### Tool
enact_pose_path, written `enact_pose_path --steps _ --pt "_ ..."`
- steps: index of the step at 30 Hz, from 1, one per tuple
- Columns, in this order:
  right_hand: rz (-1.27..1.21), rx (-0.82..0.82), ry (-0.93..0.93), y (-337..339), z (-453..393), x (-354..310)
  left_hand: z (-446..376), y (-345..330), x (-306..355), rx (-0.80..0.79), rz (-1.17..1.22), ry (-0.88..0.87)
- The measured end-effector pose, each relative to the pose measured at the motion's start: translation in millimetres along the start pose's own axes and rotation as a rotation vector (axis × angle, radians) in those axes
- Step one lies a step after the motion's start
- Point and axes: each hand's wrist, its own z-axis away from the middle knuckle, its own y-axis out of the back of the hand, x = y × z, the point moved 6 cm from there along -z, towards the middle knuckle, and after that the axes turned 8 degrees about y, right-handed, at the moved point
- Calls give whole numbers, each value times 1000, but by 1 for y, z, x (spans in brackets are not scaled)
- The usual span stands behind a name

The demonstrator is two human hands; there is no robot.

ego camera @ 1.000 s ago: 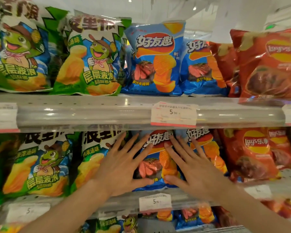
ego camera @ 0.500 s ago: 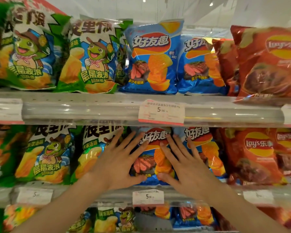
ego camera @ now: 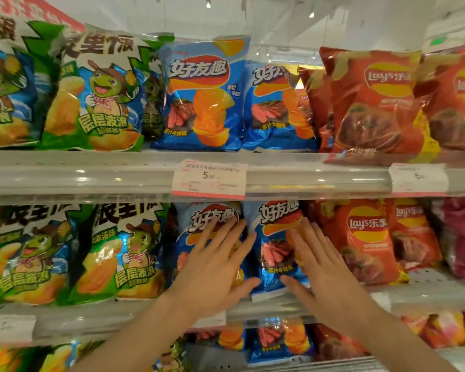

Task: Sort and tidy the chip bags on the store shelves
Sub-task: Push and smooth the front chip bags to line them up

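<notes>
Change: half a second ago both hands lay on one blue bag on the middle shelf; the right hand now lies on the next blue bag to the right, and the view has swung so the blue bags sit nearer the centre.
Left hand [ego camera: 212,267]: flat, fingers spread, palm pressed on the left blue bag [ego camera: 196,237]; it grips nothing.
Right hand [ego camera: 320,267]: flat, fingers spread, resting on the right blue bag [ego camera: 275,253]; thumb near the bag's lower edge; it grips nothing.
Blue bags: the two stand upright side by side on the middle shelf [ego camera: 105,315], touching each other.
Left of them: two green bags [ego camera: 124,251] with a cartoon frog, upright on the same shelf.
Right of them: red bags [ego camera: 365,237], upright; a pinkish bag at the far right is blurred.
Top shelf [ego camera: 91,170]: same order, green, then blue, then red, the red ones leaning forward over the edge.
Price tag [ego camera: 208,178]: clipped to the top shelf's rail, reads 5.90; another tag further right is too blurred to read.
Bottom shelf: more blue and red bags, partly hidden by the arms.
</notes>
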Motion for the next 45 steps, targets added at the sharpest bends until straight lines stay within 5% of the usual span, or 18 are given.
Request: enact_pose_path --steps 10,30,45 --pt "-227 -57 -45 -12 18 12 -21 -28 21 -75 -58 -35" --pt "-236 -82 -98 -12 15 16 -26 -30 21 -88 -58 -34" --pt "-281 105 -159 -28 13 11 -22 -28 21 -8 -88 55"
